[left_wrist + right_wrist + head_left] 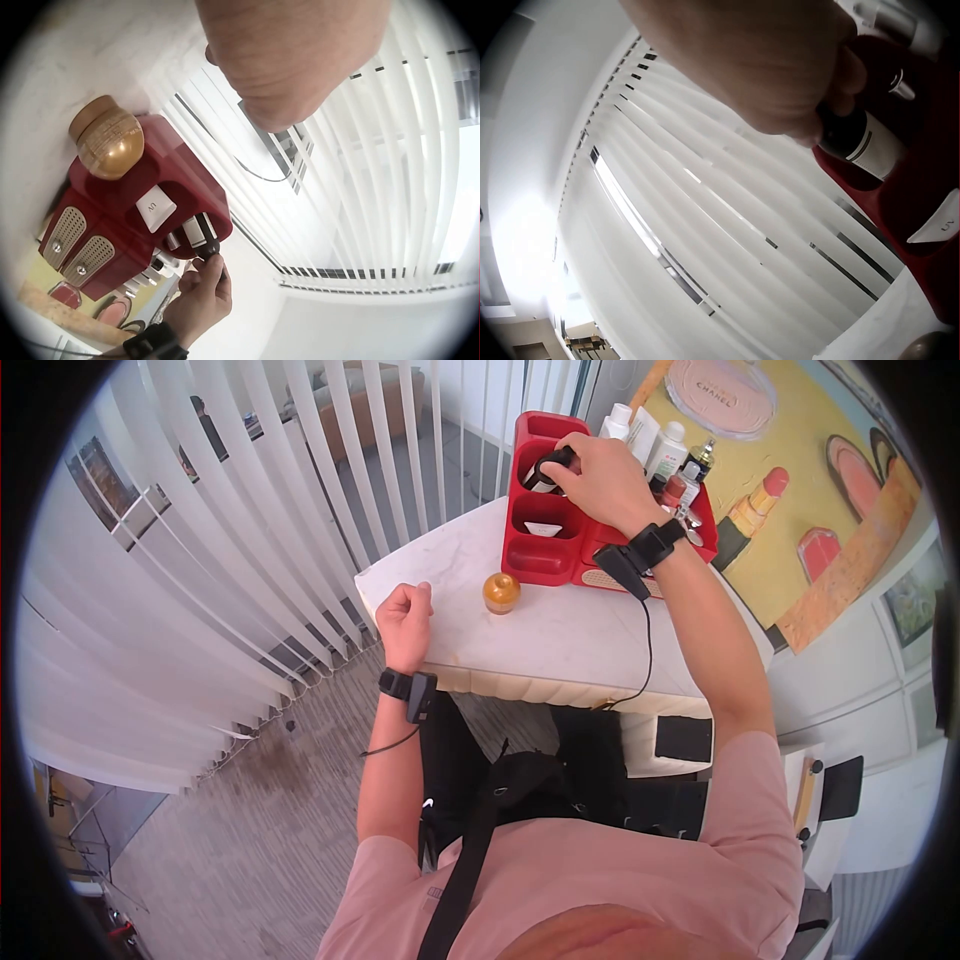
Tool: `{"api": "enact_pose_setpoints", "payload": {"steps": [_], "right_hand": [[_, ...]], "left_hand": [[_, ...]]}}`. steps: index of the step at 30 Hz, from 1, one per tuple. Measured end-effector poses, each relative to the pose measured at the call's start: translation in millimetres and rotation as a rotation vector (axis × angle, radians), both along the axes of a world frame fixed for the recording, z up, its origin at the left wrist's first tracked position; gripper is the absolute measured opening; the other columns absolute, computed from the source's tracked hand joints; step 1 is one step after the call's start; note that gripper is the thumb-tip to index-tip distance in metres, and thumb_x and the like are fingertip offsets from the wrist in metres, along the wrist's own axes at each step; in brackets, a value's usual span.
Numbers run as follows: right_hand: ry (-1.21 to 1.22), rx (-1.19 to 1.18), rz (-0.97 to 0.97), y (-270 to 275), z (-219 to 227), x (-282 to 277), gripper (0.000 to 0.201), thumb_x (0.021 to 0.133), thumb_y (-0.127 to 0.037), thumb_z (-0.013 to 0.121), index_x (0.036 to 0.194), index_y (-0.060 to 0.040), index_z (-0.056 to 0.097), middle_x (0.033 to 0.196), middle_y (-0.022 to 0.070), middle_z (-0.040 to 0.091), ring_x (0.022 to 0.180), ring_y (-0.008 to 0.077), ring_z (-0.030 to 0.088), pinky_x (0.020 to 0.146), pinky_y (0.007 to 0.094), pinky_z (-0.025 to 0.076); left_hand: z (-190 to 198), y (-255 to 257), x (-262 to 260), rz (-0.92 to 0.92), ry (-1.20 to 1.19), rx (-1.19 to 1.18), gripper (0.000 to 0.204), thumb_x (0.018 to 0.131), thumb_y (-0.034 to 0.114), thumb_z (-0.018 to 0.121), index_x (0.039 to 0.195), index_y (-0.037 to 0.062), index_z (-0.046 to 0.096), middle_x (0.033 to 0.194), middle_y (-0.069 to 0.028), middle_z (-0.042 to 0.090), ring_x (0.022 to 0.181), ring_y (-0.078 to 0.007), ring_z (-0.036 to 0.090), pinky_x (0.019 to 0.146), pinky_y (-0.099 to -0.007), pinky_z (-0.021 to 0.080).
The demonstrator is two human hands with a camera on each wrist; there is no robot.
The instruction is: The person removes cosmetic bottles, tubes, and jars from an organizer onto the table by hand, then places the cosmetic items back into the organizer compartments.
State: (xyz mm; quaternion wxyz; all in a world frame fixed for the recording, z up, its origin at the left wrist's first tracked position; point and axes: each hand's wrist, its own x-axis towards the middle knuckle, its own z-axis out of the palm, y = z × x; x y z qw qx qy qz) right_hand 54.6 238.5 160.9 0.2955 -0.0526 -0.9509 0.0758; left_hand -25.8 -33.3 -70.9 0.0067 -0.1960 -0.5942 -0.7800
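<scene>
My right hand (605,478) reaches over the red organizer (540,563) and grips the black cap of a bottle with a white label (874,146). In the left wrist view, the bottle (199,229) leans in a rear compartment, its lower end hidden inside. One compartment nearer stands a white tube (156,208) marked "UV". My left hand (404,625) is held at the table's left edge, fingers loosely curled around nothing. Between that hand and the organizer sits a round gold jar (501,593).
White bottles (667,450) and small cosmetics fill the organizer's right side. Its front has drawers (71,229) with knobs. Behind leans a painted makeup board (750,455). Vertical blinds (330,510) hang left of the white table (560,645). A cable (648,650) trails from my right wrist.
</scene>
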Motion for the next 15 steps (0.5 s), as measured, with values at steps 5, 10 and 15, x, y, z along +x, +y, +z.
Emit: {"api": "enact_pose_setpoints", "payload": {"steps": [5, 10, 15], "right_hand": [[-0.042, -0.019, -0.026, 3.2, -9.9, -14.8, 0.033, 0.09, -0.034, 0.076, 0.096, -0.0016, 0.077, 0.087, 0.0187, 0.077, 0.085, 0.0381, 0.074, 0.079, 0.0472, 0.059], [-0.082, 0.047, -0.091, 3.8, -18.0, -21.6, 0.039, 0.09, -0.039, 0.078, 0.1, -0.0014, 0.079, 0.09, 0.0153, 0.077, 0.083, 0.0338, 0.074, 0.077, 0.0442, 0.059], [-0.144, 0.096, -0.149, 3.5, -22.7, -27.3, 0.038, 0.089, -0.038, 0.078, 0.096, -0.001, 0.078, 0.099, 0.0179, 0.077, 0.095, 0.0375, 0.074, 0.083, 0.0494, 0.059]], "left_hand": [[-0.5, -0.9, -1.1, -0.006, -0.016, 0.0, 0.035, 0.104, 0.019, 0.068, 0.072, 0.0083, 0.057, 0.069, 0.006, 0.056, 0.065, -0.0018, 0.044, 0.06, -0.023, 0.035], [0.0, -1.8, -0.5, -0.011, -0.016, -0.001, 0.036, 0.104, 0.019, 0.069, 0.072, 0.0083, 0.057, 0.069, 0.0058, 0.056, 0.066, -0.0021, 0.045, 0.06, -0.023, 0.035], [0.1, -1.5, -1.3, -0.021, -0.013, 0.005, 0.036, 0.105, 0.019, 0.068, 0.072, 0.0082, 0.056, 0.069, 0.0055, 0.056, 0.066, -0.0023, 0.044, 0.06, -0.0231, 0.035]]}}
